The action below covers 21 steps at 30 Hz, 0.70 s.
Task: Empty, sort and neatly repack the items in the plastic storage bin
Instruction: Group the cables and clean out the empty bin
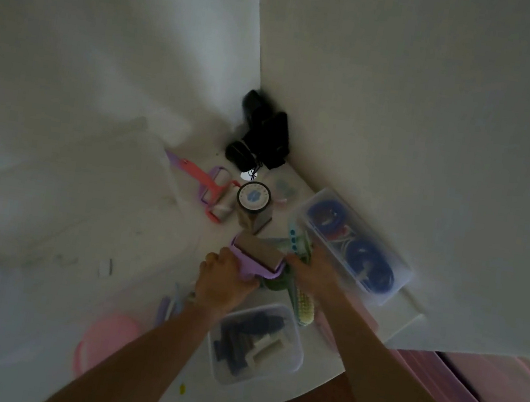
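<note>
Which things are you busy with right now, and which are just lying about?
Busy with:
- purple lint roller, gripped by left hand
- green things under right hand

Lying about:
- pink lint roller
- round-lidded jar
- box of blue cords
- box of dark items
- black pile

Both bare forearms reach forward from the bottom edge, converging toward the middle. The left hand point(223, 283) is knuckles-up, fingers curled over and gripping the handle of a purple lint roller point(257, 257), thumb side tucked underneath where I can't see it. The right hand point(316, 271) sits just beside it, back of the hand upward, fingers bent down around a green item point(296, 256); motion blur softens it, so the exact grip is unclear. The two hands are close, nearly touching, wrists roughly level
</note>
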### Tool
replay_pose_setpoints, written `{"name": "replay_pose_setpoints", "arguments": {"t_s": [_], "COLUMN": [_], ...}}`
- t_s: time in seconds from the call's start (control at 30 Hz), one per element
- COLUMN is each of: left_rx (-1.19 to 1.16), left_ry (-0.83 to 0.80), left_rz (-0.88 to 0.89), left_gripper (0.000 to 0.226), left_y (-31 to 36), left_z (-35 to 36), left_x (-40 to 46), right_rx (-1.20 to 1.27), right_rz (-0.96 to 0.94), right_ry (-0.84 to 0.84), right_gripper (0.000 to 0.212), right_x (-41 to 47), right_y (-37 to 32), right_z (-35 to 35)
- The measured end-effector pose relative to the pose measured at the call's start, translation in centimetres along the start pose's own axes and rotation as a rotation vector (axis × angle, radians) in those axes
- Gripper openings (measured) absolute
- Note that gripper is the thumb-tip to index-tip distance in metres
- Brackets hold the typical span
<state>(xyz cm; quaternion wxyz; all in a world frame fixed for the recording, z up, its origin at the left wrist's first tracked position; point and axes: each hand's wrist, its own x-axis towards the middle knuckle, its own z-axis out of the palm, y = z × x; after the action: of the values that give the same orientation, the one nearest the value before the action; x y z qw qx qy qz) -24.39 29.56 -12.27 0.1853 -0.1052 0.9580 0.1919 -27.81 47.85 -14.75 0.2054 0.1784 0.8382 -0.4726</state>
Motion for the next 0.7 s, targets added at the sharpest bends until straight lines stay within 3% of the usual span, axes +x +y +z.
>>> {"name": "replay_pose_setpoints", "arguments": {"t_s": [0.1,0.3,0.43,0.53,0.63,0.7], "left_rx": [0.024,0.242,0.236,0.207,0.240,0.235], "left_ry": [0.028,0.263,0.409,0.465,0.407,0.382], "left_rz": [0.021,0.090,0.282,0.436,0.484,0.515], "left_gripper": [0.057,0.064,0.058,0.050,0.054,0.054], "left_y": [-0.9,0.5,2.9,4.9,6.9,8.3], "left_z": [0.2,-0.7,-1.5,-1.3,-0.9,-0.6], "left_x": [-0.5,-2.7,-2.4,-1.1,0.9,2.8], "right_rx": [0.040,-0.410,-0.367,-0.308,-0.193,-0.075], "right_rz": [-0.102,-0.159,-0.185,-0.236,-0.273,-0.139], "right_ry": [0.070,0.000,0.012,0.044,0.175,0.334], "right_gripper": [0.053,0.037,0.018,0.016,0.023,0.027], "right_x": [-0.6,-0.4,-1.8,-2.7,-2.8,-3.3], "right_y": [-0.2,1.2,-0.1,-0.1,0.9,1.7], "right_z": [-0.7,-0.6,-1.9,-2.8,-3.6,-4.7]}}
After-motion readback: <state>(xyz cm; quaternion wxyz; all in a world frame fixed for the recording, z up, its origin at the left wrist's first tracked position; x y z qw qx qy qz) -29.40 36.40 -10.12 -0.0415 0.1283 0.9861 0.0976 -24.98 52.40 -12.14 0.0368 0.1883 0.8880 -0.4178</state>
